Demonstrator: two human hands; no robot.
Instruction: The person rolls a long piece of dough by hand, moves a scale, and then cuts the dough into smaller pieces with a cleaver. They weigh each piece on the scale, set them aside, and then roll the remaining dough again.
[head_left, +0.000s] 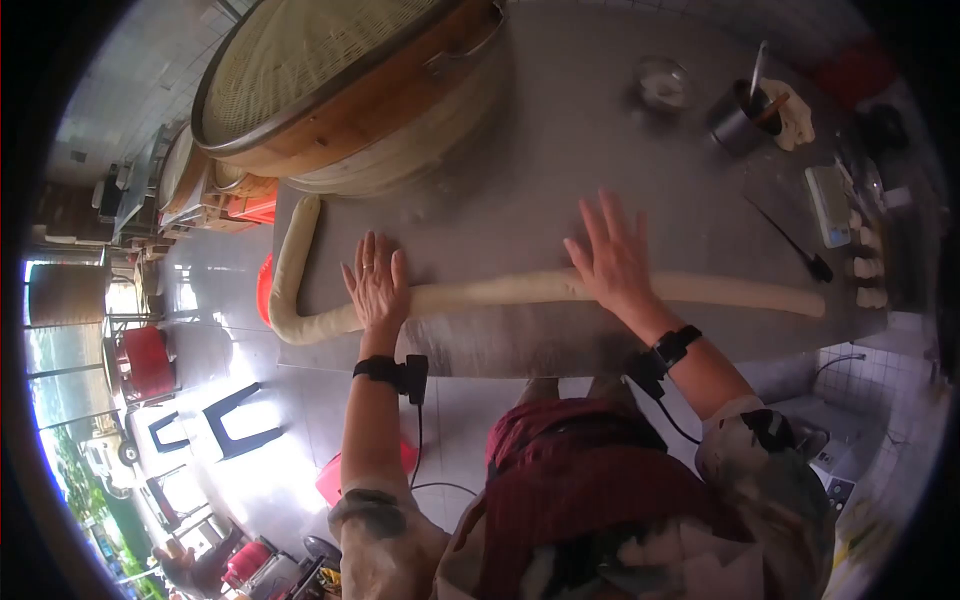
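I have both hands flat on one long rope of dough (500, 292), which lies near the front edge of the bench (560, 150). My left hand (377, 282) presses on it with fingers spread and straight, palm down, closed around nothing. My right hand (612, 262) rests the same way farther along, fingers fanned wide over the rope. Each wrist carries one black strap with a small box and a cable, two in all.

The rope's long axis runs along the front edge, from the right end near the bench's right edge to the front left corner. There it bends and points away from me along the left edge, ending beside the steamer baskets (350, 90).

Farther off, toward the back right corner, stand one metal cup (738, 120) with utensils in it and one small glass jar (662, 85). Along the right edge lie one scale (828, 205), one dark knife (790, 240) and a few cut dough pieces (868, 268).
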